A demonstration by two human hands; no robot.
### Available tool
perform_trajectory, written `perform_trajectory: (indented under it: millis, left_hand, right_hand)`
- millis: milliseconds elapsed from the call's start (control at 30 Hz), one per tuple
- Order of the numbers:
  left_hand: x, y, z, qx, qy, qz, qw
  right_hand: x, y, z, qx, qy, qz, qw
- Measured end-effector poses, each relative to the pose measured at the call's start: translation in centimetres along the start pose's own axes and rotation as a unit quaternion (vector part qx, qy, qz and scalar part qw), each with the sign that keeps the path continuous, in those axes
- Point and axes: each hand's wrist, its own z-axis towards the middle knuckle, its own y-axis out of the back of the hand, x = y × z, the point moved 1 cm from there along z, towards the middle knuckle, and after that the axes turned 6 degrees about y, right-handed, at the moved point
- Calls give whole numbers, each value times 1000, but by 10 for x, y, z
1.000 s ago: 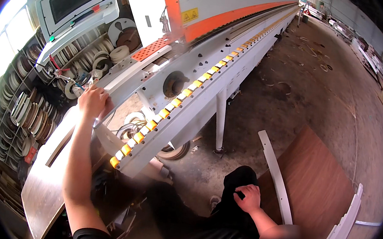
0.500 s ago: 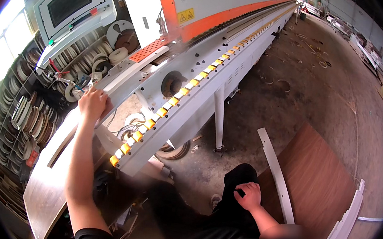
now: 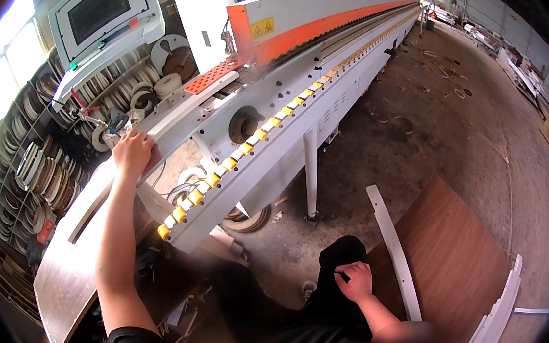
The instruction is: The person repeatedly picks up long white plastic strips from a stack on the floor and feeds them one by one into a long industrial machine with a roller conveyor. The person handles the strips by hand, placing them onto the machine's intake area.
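Observation:
My left arm reaches forward, and my left hand is closed over the near end of the pale guide rail on a long edge-banding machine. Its fingertips are partly hidden beyond the rail. My right hand rests on my dark-trousered knee, fingers loosely bent with a gap at the thumb, holding nothing. A row of yellow and white rollers runs along the machine's bed, to the right of my left hand. Beneath the left forearm lies a pale board.
A screen panel stands at the upper left above racks of edge-band rolls. On the right, a brown wood-grain panel has white strips beside it. A machine leg meets the floor ahead. Scraps lie farther off.
The view has shifted slightly, so the machine sits a little more to the left. Both hands keep their places on the rail and the knee.

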Motion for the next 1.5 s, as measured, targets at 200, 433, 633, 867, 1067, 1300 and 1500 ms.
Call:
perform_trajectory:
  millis: [200,433,633,867,1067,1300,1500]
  left_hand:
    - [-1,0,-1,1,-2,-7,1000]
    - [5,-5,1,4,-1,-15,1000]
    - [12,-20,6,-13,-32,9,999]
    - [-17,-20,14,2,-27,18,999]
    - [-48,-25,34,6,-30,42,999]
    - [-46,-35,34,-16,-19,-12,1000]
    - [-48,-38,34,-40,-15,-43,998]
  right_hand:
    - [-2,-2,-2,-13,-3,9,1000]
    - [-2,-2,0,-6,-8,11,1000]
    - [-2,-4,3,-2,-8,12,1000]
    - [-5,-5,2,0,-11,26,1000]
    - [-4,-6,7,0,-1,33,999]
    - [-7,-4,5,-21,-5,35,999]
    - [-5,1,-1,-31,-5,37,999]
